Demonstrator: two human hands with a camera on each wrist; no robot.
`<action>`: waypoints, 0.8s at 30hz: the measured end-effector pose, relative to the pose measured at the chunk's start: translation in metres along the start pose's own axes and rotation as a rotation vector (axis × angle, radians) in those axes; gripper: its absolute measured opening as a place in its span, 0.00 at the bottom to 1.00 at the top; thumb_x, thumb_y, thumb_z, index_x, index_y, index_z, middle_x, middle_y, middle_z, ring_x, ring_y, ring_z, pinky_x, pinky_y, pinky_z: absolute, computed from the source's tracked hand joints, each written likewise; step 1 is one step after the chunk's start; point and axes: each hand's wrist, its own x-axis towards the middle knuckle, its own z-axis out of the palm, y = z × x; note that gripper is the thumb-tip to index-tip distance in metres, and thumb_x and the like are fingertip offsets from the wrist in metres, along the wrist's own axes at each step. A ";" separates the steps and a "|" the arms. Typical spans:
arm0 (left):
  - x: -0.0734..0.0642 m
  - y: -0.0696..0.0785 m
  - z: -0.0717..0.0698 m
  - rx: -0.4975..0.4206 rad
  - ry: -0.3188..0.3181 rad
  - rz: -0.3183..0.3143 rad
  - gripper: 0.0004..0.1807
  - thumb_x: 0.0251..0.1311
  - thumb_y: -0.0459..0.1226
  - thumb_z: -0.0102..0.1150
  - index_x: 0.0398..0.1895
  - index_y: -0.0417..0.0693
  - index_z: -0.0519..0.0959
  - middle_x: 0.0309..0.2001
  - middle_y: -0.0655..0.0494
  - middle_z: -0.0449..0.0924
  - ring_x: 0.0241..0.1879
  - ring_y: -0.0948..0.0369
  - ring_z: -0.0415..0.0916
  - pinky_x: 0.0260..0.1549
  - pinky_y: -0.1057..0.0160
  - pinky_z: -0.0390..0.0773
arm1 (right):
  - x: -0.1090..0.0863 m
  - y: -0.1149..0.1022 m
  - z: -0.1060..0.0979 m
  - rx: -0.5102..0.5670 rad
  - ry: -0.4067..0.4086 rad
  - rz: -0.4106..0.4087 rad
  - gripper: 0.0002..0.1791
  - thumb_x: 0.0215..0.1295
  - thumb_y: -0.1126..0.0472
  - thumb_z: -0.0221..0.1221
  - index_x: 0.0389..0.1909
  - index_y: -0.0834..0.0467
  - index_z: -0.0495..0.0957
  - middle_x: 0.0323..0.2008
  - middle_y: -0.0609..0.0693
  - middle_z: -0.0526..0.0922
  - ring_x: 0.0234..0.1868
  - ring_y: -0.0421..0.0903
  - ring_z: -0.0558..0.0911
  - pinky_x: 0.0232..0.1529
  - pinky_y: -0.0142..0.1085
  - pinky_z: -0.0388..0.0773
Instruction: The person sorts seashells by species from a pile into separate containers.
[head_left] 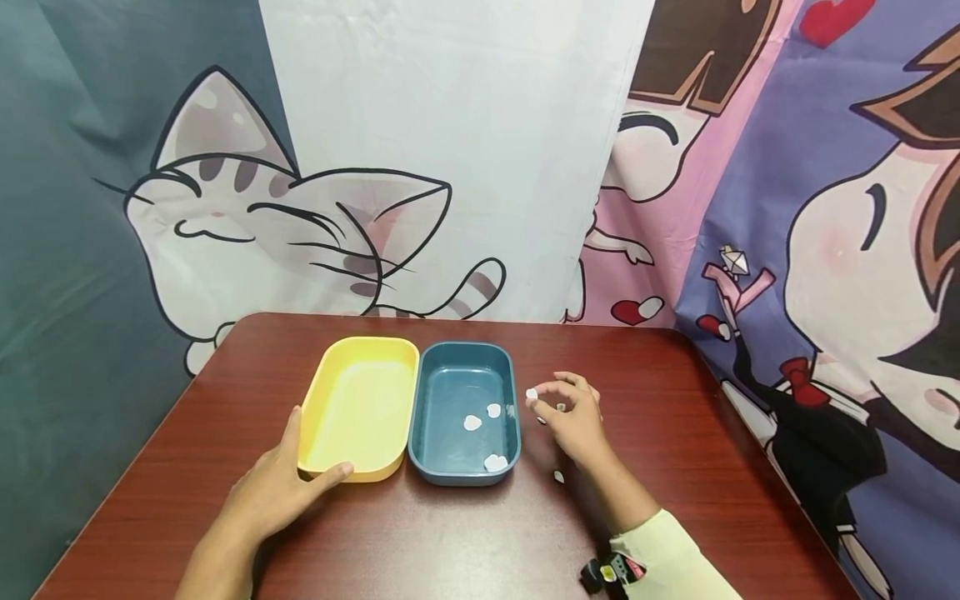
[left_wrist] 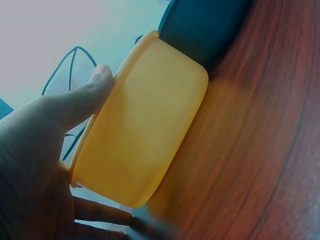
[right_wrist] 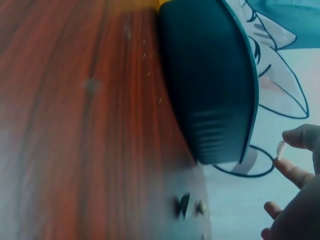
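My left hand (head_left: pixel 273 487) rests against the near left corner of a yellow tray (head_left: pixel 360 477), its thumb at the near rim and its fingers along the left side. In the left wrist view the thumb and visible fingers look straight against the yellow tray (left_wrist: pixel 140 125). Beside it stands a dark blue tray (head_left: pixel 463 481) with white shell-like pieces (head_left: pixel 472 423) inside. Just right of that tray's rim, my right hand (head_left: pixel 577 421) pinches a small white shell-like piece (head_left: pixel 532 394) between thumb and forefinger. The right wrist view shows this piece (right_wrist: pixel 281 149) with a ribbed surface.
Several more small pale pieces, one of them (head_left: pixel 558 477) near my right forearm, lie on the reddish-brown table (head_left: pixel 450 542). The two trays stand side by side. Behind the table's far edge hangs a cartoon-printed cloth (head_left: pixel 465 125).
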 end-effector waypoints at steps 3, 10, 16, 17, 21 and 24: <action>0.000 0.000 -0.001 -0.002 -0.001 -0.003 0.78 0.63 0.79 0.57 0.88 0.39 0.25 0.82 0.21 0.55 0.75 0.25 0.69 0.56 0.25 0.76 | 0.002 -0.007 0.008 0.006 -0.020 -0.017 0.10 0.63 0.58 0.76 0.43 0.56 0.93 0.71 0.55 0.78 0.77 0.57 0.63 0.66 0.58 0.70; 0.001 -0.001 -0.001 -0.003 -0.002 -0.005 0.78 0.62 0.79 0.57 0.88 0.39 0.24 0.82 0.21 0.56 0.75 0.26 0.69 0.56 0.26 0.77 | 0.004 -0.022 0.022 -0.013 -0.027 -0.040 0.09 0.62 0.57 0.77 0.42 0.54 0.93 0.69 0.55 0.79 0.79 0.59 0.62 0.72 0.68 0.56; 0.001 -0.001 0.000 -0.003 -0.003 -0.008 0.78 0.62 0.79 0.57 0.88 0.39 0.24 0.83 0.22 0.55 0.75 0.26 0.69 0.56 0.25 0.77 | 0.004 -0.027 0.031 -0.017 -0.043 -0.050 0.08 0.63 0.56 0.77 0.41 0.53 0.93 0.70 0.55 0.78 0.80 0.59 0.61 0.71 0.71 0.53; 0.001 -0.002 -0.001 -0.001 -0.006 -0.012 0.78 0.62 0.79 0.57 0.88 0.39 0.24 0.83 0.22 0.54 0.75 0.26 0.68 0.56 0.25 0.76 | 0.005 -0.028 0.033 -0.021 -0.043 -0.052 0.08 0.63 0.56 0.77 0.41 0.52 0.93 0.70 0.55 0.78 0.80 0.59 0.61 0.70 0.71 0.54; 0.001 -0.002 -0.001 0.002 -0.008 -0.017 0.78 0.62 0.80 0.57 0.88 0.40 0.24 0.83 0.22 0.55 0.75 0.25 0.68 0.56 0.24 0.76 | 0.008 -0.030 0.040 -0.025 -0.041 -0.074 0.08 0.63 0.56 0.77 0.41 0.53 0.93 0.69 0.55 0.78 0.79 0.60 0.61 0.70 0.71 0.52; 0.002 -0.002 0.000 -0.001 -0.005 -0.010 0.78 0.62 0.79 0.57 0.89 0.40 0.24 0.82 0.22 0.56 0.75 0.26 0.69 0.55 0.25 0.77 | 0.009 -0.033 0.043 -0.037 -0.040 -0.082 0.09 0.64 0.54 0.77 0.41 0.52 0.92 0.69 0.55 0.78 0.79 0.60 0.61 0.69 0.72 0.51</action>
